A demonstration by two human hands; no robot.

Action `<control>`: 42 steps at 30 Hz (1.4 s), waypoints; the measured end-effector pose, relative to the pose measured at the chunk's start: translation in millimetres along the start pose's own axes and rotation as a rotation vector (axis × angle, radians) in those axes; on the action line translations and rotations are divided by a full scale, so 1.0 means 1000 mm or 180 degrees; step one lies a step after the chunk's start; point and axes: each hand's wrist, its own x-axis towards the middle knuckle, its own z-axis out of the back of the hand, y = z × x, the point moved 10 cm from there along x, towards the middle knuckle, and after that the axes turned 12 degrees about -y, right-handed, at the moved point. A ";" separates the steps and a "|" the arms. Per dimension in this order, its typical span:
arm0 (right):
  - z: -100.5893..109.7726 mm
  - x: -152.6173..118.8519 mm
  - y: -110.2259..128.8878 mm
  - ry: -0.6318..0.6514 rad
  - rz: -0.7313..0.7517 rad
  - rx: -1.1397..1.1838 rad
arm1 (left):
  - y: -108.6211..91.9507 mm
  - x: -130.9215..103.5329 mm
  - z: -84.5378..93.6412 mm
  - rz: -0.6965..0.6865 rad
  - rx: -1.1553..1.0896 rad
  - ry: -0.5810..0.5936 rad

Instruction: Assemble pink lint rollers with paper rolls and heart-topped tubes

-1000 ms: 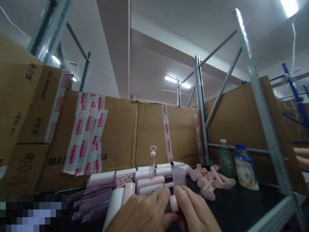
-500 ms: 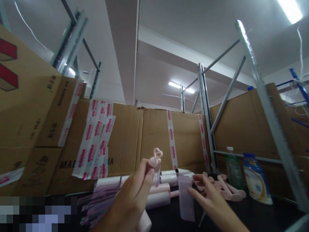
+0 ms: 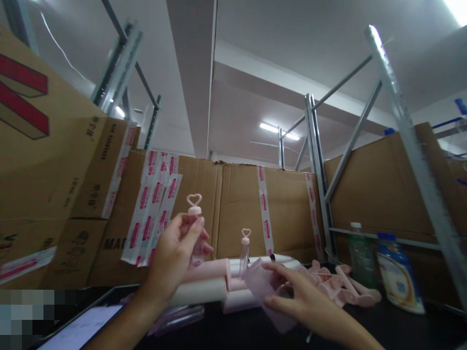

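- I have the left hand (image 3: 178, 250) grasping a clear pink tube (image 3: 197, 248) with a heart-shaped loop on its cap, raised over the left part of the counter (image 3: 215, 335).
- That tube points heart-up, its long axis close to vertical; fingers and thumb wrap its body, and the cap stands proud of my grip.
- My right hand (image 3: 304, 296) grasps a translucent container (image 3: 263, 287) between thumb and fingers, right of the view's centre. Its long axis slants from upper left to lower right; I cannot tell which end is open.
- Between the two hands, a second heart-topped tube (image 3: 244, 253) stands upright among the rolls, just beside the container's upper end.
- White and pink rolls (image 3: 204, 290) lie side by side behind and below the left hand, with purplish clear sleeves (image 3: 178, 319) nearer me.
- For moving room, the dark counter surface shows between the sleeves and the container, and again right of my right forearm.
- At the far edge, a cardboard wall (image 3: 239, 209) closes things off; a metal post (image 3: 412, 141) slants along the right side.
- Pink plastic pieces (image 3: 345, 289) are heaped beyond the right hand, near a green bottle (image 3: 361, 257) and a blue-capped bottle (image 3: 399, 279).
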 end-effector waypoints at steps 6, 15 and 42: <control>-0.051 -0.026 0.045 0.1101 0.0240 -0.0532 | 0.006 0.012 0.017 0.0112 0.0018 -0.0397; -0.018 -0.026 0.021 0.0316 0.0052 -0.0018 | 0.034 -0.012 -0.032 0.0605 -0.0002 0.0378; 0.078 -0.038 0.002 -0.1396 -0.0131 0.0972 | 0.048 -0.050 -0.104 0.0695 -0.0440 0.1354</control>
